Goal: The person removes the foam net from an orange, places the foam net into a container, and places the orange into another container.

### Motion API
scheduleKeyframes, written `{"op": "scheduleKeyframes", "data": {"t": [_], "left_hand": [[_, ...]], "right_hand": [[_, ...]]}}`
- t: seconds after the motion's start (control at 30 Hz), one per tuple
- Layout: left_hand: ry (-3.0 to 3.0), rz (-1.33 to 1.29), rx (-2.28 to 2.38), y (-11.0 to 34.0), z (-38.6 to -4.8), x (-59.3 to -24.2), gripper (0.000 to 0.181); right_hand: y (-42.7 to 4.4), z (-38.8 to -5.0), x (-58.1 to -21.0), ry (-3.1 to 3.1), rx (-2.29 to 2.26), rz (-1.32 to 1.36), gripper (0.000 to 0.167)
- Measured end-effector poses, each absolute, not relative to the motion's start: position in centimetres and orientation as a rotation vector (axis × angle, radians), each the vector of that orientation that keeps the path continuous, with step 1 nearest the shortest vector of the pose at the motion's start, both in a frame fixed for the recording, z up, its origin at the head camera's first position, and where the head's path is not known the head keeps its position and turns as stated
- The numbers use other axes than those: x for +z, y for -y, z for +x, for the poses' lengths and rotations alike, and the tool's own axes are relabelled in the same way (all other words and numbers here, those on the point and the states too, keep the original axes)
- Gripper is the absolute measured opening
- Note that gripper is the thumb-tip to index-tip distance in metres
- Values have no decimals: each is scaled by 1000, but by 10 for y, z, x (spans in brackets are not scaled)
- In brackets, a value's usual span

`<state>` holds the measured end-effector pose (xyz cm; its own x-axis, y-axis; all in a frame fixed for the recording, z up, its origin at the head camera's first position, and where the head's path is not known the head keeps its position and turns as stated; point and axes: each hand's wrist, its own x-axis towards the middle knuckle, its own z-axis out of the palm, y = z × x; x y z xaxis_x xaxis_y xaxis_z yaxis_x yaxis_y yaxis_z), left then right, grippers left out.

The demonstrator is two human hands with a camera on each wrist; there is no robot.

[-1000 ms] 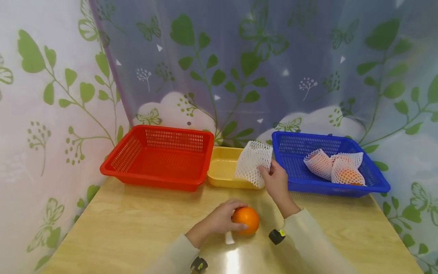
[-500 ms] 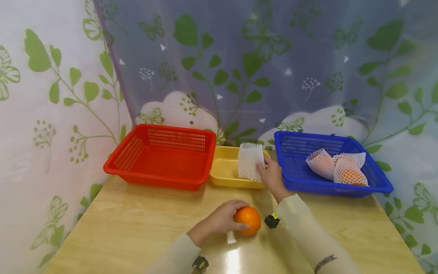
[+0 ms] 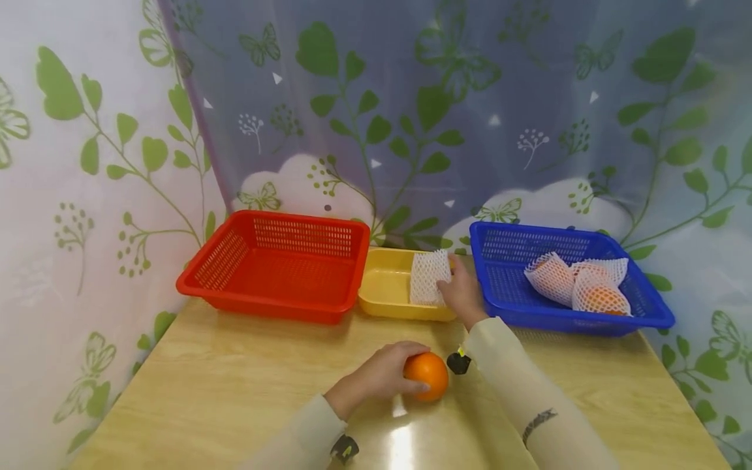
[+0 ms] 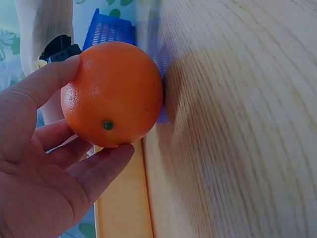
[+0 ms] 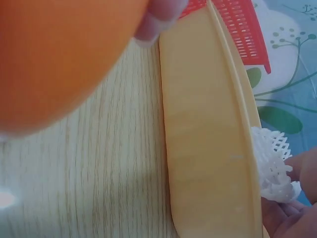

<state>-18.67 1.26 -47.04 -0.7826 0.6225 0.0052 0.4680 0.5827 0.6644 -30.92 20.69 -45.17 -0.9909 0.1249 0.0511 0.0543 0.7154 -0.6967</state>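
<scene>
An orange point(image 3: 427, 376) rests on the wooden table, gripped from its left side by my left hand point(image 3: 384, 373). In the left wrist view, thumb and fingers curve round the orange point(image 4: 114, 94), its green stem end facing the camera. Farther back, my right hand point(image 3: 464, 290) pinches a white foam net sleeve point(image 3: 427, 277) inside the right part of the yellow tray point(image 3: 384, 281). From the right wrist, the crumpled sleeve point(image 5: 273, 166) shows between thumb and fingers behind the tray's wall. The sleeve looks flat, with no fruit visible in it.
A red basket point(image 3: 282, 281) stands left of the tray. The blue basket point(image 3: 581, 321) on the right holds several fruits in foam nets point(image 3: 552, 281). A leaf-patterned curtain point(image 3: 376, 117) hangs close behind the containers.
My right hand has brought the foam net sleeve down into the yellow tray, moving slightly left. My left hand keeps its hold on the orange in the same place.
</scene>
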Motion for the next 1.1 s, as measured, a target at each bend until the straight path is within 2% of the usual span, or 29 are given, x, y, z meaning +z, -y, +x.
{"op": "scheduleKeyframes", "data": {"t": [0.73,0.93,1.1], "left_hand": [[-2497,886,1080,-7,-194,-478,61],[-2441,853,1122,-2,-193,-477,59],[-2398,867,1130,1,-192,-479,57]], "right_hand": [[-201,-312,-456,2886,913,8,44],[-199,-313,-453,2864,874,33,43],[-193,-313,-447,2875,897,184,47]]}}
